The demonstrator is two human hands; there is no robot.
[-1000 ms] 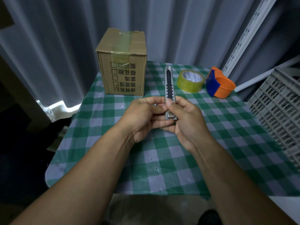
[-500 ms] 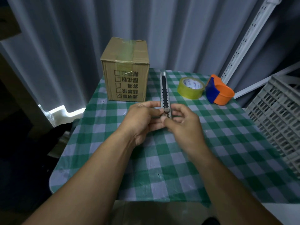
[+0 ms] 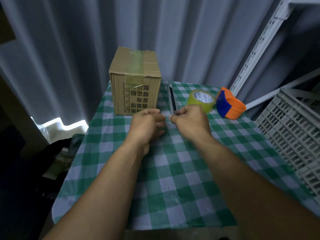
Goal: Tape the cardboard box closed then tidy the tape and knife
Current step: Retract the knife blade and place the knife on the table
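Note:
A cardboard box [image 3: 136,82] stands at the back left of the checked table, its top flaps sealed with clear tape. A long metal utility knife [image 3: 172,98] points away from me, just right of the box. My right hand [image 3: 190,119] pinches the knife's near end between thumb and fingers. My left hand [image 3: 147,124] hovers just left of the knife with curled fingers, apart from it and holding nothing. A yellowish roll of clear tape [image 3: 201,100] lies behind my right hand.
An orange and blue tape dispenser [image 3: 229,105] sits at the back right. The green checked tablecloth [image 3: 173,170] covers a small table. A grey plastic crate [image 3: 294,132] stands at the right edge, with a white shelf upright [image 3: 259,42] behind it. Curtains hang behind.
Both hands have moved away from me toward the box. My left hand has let go of the knife, which my right hand now holds alone by its near end.

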